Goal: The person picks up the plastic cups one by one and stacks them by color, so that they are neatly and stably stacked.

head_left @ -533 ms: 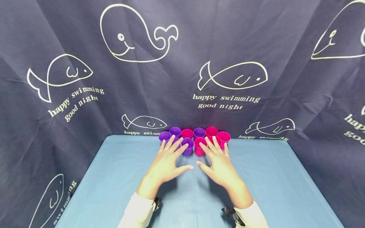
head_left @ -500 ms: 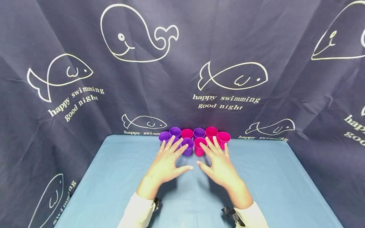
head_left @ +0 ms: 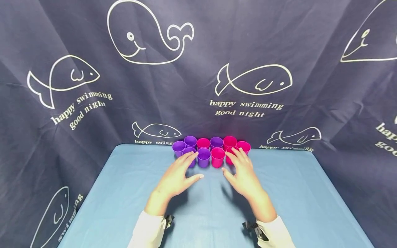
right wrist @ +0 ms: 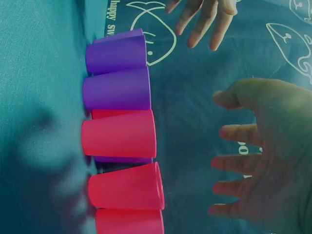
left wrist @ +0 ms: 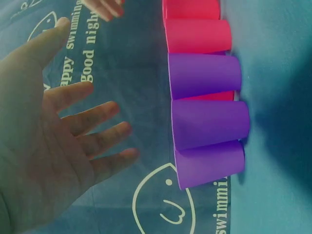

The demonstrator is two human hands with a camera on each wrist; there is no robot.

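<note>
Several upright plastic cups, mouths up, stand in two close rows at the table's far side, purple mostly on the left and pink mostly on the right. My left hand (head_left: 175,177) hovers in front of and above the left purple cups, partly covering one front purple cup (head_left: 189,163). Over the pink side my right hand (head_left: 243,175) hovers likewise, partly hiding a pink cup (head_left: 230,160). Both wrist views show extended fingers with gaps to the nearest purple cup (left wrist: 209,124) and pink cup (right wrist: 119,134). Neither hand holds anything.
A blue cloth (head_left: 204,220) covers the table. Right behind the cups hangs a dark curtain (head_left: 198,86) with white fish and whale outlines, which also runs along both sides. Bands with dark devices sit at both wrists below white sleeves (head_left: 147,229).
My fingers have drawn closer together, and the thumbs have moved slightly apart from each other. More of the front middle cups shows now. The head view has shifted slightly; the cups keep their arrangement.
</note>
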